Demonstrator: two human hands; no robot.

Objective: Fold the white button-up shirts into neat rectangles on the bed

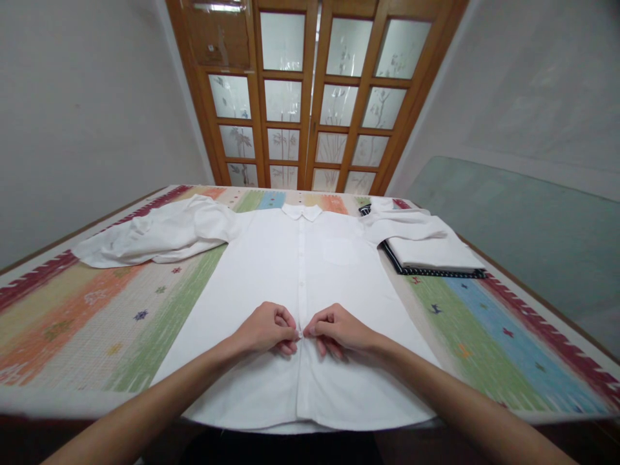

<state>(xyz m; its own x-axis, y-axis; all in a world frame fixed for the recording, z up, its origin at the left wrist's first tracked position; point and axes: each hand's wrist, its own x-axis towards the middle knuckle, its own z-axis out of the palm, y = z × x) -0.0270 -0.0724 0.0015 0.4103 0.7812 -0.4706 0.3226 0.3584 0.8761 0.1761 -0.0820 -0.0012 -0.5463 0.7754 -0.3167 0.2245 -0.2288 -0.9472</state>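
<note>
A white collared shirt (261,271) lies face up on the table, its collar at the far end and its hem by the near edge. Down its middle runs a buttoned front strip. My left hand (270,328) pinches this strip from the left, low on the shirt. From the right, my right hand (341,328) pinches the same spot, the fingertips of both hands almost meeting. A small button seems to lie between them, mostly hidden by the fingers. Both sleeves stretch out sideways, the left one crumpled.
Folded white and black patterned cloths (431,255) lie stacked at the right, partly under the right sleeve. A striped, colourful tablecloth (165,310) covers the table. Walls flank both sides, a pale green panel (523,239) leans at the right, and wooden glazed doors (310,84) stand behind.
</note>
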